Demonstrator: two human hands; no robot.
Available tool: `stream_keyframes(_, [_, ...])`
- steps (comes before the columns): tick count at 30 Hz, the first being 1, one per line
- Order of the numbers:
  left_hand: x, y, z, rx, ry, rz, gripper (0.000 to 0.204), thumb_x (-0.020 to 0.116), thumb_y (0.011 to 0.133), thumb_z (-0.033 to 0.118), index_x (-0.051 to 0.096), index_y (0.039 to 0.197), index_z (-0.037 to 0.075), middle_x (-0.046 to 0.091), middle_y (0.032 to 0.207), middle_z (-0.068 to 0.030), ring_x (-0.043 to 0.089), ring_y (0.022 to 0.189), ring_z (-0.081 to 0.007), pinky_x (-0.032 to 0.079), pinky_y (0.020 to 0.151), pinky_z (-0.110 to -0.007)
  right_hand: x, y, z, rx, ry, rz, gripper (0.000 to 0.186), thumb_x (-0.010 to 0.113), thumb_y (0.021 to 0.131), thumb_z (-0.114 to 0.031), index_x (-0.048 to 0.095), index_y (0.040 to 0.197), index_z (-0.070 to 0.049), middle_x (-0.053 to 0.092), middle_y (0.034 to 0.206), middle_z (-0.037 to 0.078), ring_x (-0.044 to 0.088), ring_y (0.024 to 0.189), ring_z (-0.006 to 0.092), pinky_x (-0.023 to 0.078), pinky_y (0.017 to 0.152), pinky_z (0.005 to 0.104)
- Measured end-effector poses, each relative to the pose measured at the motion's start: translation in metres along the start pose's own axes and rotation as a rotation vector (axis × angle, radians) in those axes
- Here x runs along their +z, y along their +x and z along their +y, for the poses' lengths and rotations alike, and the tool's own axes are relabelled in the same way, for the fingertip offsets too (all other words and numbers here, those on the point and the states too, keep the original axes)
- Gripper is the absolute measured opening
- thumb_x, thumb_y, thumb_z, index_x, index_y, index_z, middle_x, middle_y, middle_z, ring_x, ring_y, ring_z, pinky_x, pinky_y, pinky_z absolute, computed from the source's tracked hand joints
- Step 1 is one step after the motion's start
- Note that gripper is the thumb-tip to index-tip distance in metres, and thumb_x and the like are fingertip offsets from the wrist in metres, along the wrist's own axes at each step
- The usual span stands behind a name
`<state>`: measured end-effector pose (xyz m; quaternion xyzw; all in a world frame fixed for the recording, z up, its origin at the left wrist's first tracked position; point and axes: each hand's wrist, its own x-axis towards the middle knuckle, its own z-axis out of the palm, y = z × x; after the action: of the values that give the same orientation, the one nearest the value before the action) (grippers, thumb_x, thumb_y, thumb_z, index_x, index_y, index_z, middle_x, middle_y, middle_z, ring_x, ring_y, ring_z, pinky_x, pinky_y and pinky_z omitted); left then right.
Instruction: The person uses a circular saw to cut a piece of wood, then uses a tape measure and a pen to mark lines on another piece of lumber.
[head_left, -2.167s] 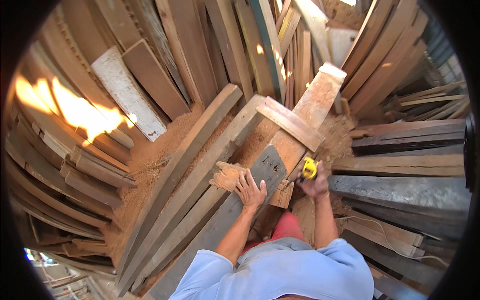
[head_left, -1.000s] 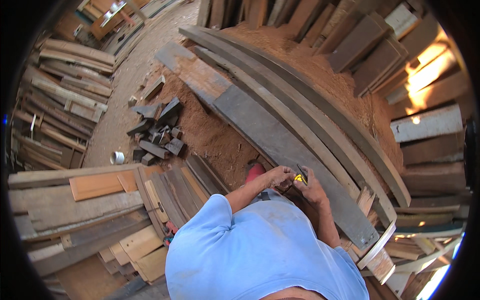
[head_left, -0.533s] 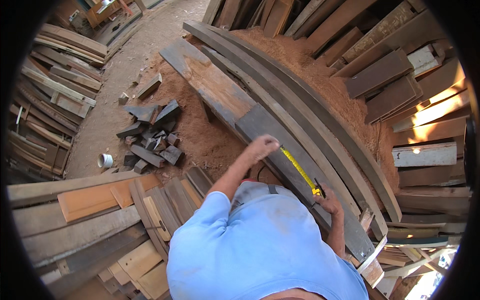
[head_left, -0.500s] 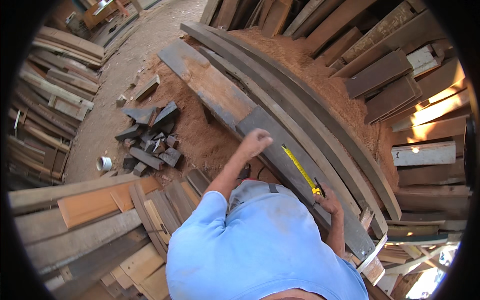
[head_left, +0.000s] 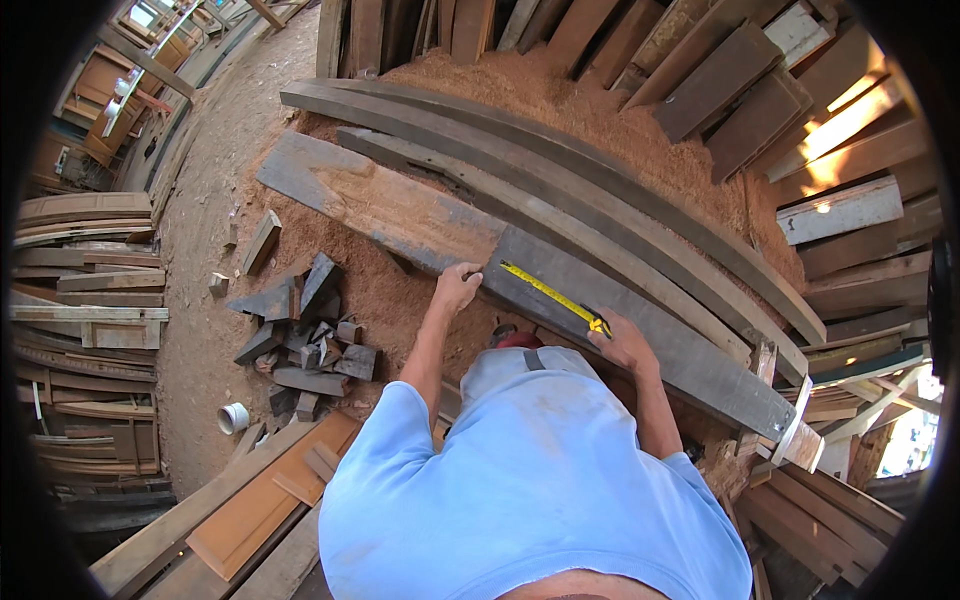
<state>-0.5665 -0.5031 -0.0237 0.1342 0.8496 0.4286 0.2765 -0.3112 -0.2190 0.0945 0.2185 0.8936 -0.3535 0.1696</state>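
A sawdust-strewn timber yard fills the frame, planks stacked along every edge. At centre the yellow tape measure [head_left: 553,296] now lies stretched along the grey plank [head_left: 640,320], further than half a second ago (so a length is being read): the left hand [head_left: 458,287] pinches its end, the right hand [head_left: 622,343] grips its case. Offcuts [head_left: 300,330] litter the centre-left ground, a white cup [head_left: 233,417] lower left.
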Motion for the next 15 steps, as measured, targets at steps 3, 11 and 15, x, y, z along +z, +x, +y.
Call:
stream_keyframes(3, [0.003, 0.002, -0.016, -0.078, -0.215, 0.024, 0.031, 0.072, 0.097, 0.020, 0.076, 0.120, 0.000, 0.079, 0.105, -0.0116, 0.072, 0.096, -0.0178, 0.056, 0.088, -0.032, 0.008, 0.015, -0.008, -0.010, -0.021, -0.031, 0.055, 0.071, 0.092, -0.032, 0.060, 0.139, -0.006, 0.069, 0.122, 0.030, 0.064, 0.117, 0.0473, 0.051, 0.099, 0.0526])
stream_keyframes(11, [0.016, 0.028, -0.011, -0.078, -0.372, 0.096, 0.020, 0.077, 0.095, 0.017, 0.079, 0.107, 0.001, 0.071, 0.083, -0.0014, 0.061, 0.076, -0.0104, 0.051, 0.071, -0.030, 0.015, 0.031, -0.018, 0.027, -0.117, -0.005, 0.055, 0.073, 0.091, -0.029, 0.059, 0.141, -0.012, 0.068, 0.124, 0.028, 0.061, 0.121, 0.0492, 0.048, 0.104, 0.0548])
stream_keyframes(15, [0.019, 0.034, -0.001, -0.062, -0.241, 0.092, 0.019, 0.078, 0.095, 0.018, 0.078, 0.102, 0.001, 0.070, 0.080, -0.0011, 0.058, 0.073, -0.0105, 0.050, 0.068, -0.031, 0.007, 0.016, -0.004, 0.103, -0.165, 0.076, 0.060, 0.075, 0.087, -0.026, 0.058, 0.145, -0.022, 0.058, 0.141, 0.025, 0.053, 0.133, 0.0466, 0.043, 0.112, 0.0584])
